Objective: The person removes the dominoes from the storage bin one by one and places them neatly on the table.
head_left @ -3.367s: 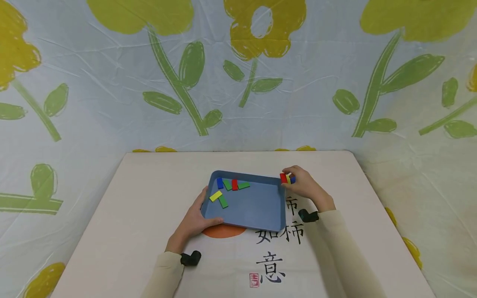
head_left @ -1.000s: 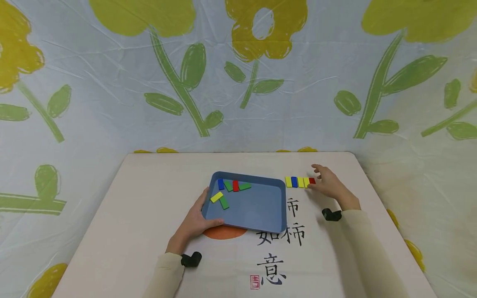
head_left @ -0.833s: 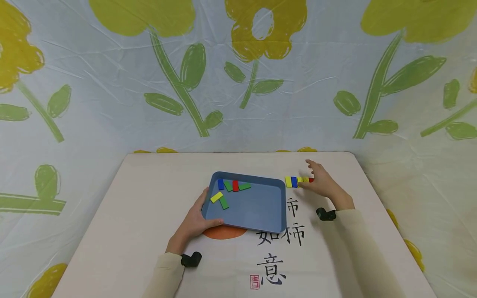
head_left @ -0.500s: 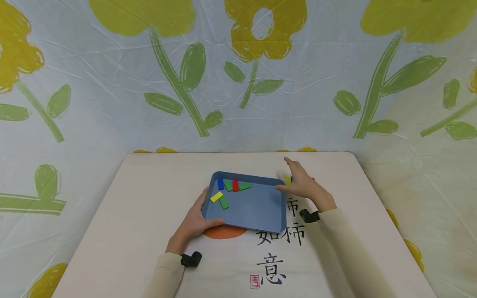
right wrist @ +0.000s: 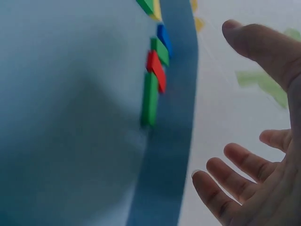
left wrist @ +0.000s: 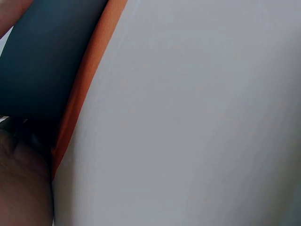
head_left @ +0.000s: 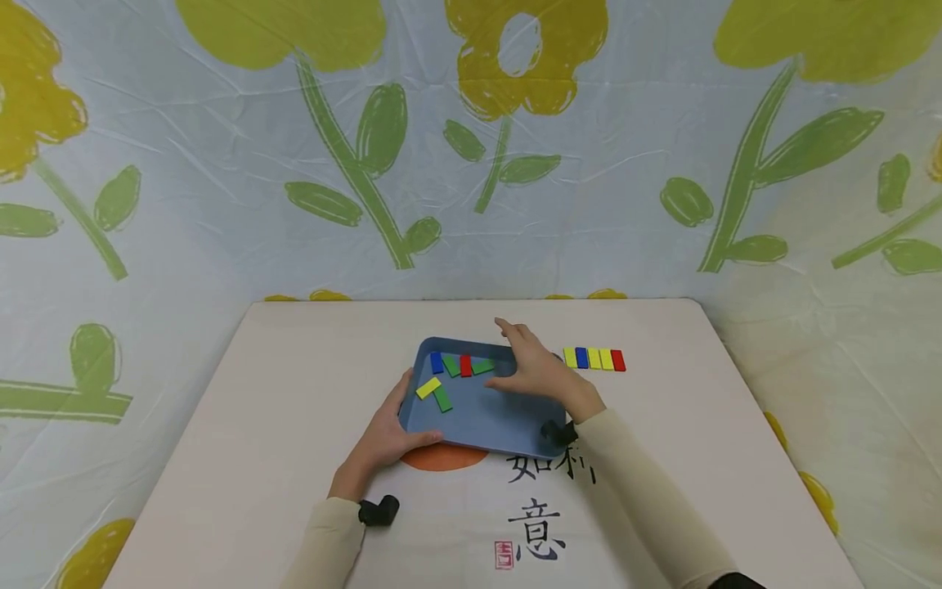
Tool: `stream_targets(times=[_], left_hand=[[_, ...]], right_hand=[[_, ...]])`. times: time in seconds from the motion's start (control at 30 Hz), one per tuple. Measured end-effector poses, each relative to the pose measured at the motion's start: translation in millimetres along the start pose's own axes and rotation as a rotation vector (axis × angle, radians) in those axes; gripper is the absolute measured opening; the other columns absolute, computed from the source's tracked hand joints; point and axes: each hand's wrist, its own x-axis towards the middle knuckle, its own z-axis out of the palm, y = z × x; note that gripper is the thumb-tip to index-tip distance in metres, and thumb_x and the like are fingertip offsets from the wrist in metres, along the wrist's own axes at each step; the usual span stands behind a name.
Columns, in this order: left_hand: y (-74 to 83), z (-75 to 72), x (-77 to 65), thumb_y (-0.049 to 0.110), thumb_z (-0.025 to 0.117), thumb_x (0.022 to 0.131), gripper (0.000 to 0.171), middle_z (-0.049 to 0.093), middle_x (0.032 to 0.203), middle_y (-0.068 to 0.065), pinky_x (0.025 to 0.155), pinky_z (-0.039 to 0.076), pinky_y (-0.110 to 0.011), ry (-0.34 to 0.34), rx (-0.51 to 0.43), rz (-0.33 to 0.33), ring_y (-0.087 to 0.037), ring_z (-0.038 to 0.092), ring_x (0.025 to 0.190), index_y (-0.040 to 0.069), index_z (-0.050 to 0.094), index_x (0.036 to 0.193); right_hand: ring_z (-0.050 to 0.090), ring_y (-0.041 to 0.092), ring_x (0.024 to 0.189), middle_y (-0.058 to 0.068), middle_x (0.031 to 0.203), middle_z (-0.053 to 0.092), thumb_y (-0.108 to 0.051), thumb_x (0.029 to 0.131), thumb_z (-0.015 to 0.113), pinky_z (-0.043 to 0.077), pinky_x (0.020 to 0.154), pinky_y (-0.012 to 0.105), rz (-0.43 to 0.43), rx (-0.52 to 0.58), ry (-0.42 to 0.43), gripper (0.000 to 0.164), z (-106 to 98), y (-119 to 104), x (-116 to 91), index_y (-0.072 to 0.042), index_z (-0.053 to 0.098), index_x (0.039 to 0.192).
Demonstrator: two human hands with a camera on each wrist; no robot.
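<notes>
My left hand grips the front left corner of a blue-grey tray, thumb along the front rim and fingers at the left side. Small flat rectangular blocks lie in its left and back part: a blue block, a red block, a yellow block and several green ones, including a green block. Over the tray's right half hovers my right hand, thumb and fingers spread, holding nothing. In the right wrist view, a green block lies by the tray wall, apart from the fingers.
Right of the tray, a row of blocks on the table includes a blue block and a red block at its right end. An orange print and black characters mark the cloth. A flowered curtain hangs behind.
My right hand held red, yellow and blue blocks at the tray's right side; those are let go, and a row lies there. The hand then moved left over the tray. My left hand stays put.
</notes>
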Motion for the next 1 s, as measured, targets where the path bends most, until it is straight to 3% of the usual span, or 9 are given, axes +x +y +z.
stream_targets(times=[0.53, 0.77, 1.0], left_hand=[[-1.3, -1.6, 2.6, 0.043, 0.091, 0.077, 0.122, 0.015, 0.173, 0.000, 0.125, 0.020, -0.061, -0.014, 0.015, 0.020, -0.029, 0.016, 0.159, 0.028, 0.010, 0.167], [-4.2, -1.5, 2.4, 0.042, 0.090, 0.077, 0.121, 0.014, 0.173, 0.000, 0.125, 0.020, -0.062, -0.009, 0.012, 0.022, -0.030, 0.015, 0.160, 0.028, 0.010, 0.167], [-5.4, -0.7, 3.0, 0.041, 0.091, 0.077, 0.121, 0.016, 0.173, -0.001, 0.125, 0.020, -0.061, -0.005, -0.012, 0.032, -0.030, 0.017, 0.159, 0.028, 0.011, 0.167]], right_hand=[[0.051, 0.028, 0.133, 0.016, 0.151, 0.045, -0.043, 0.087, 0.081, 0.047, 0.111, 0.050, -0.020, -0.043, -0.177, 0.091, 49.1, -24.0, 31.2, -0.010, 0.035, 0.159], [0.060, 0.022, 0.112, 0.010, 0.127, 0.063, -0.036, 0.090, 0.081, 0.052, 0.102, 0.039, -0.114, -0.075, -0.227, 0.066, 59.2, -31.8, 39.5, -0.003, 0.058, 0.142], [0.057, 0.014, 0.091, 0.005, 0.108, 0.069, -0.031, 0.090, 0.081, 0.054, 0.086, 0.030, -0.185, -0.122, -0.286, 0.048, 64.2, -34.6, 48.1, -0.003, 0.069, 0.127]])
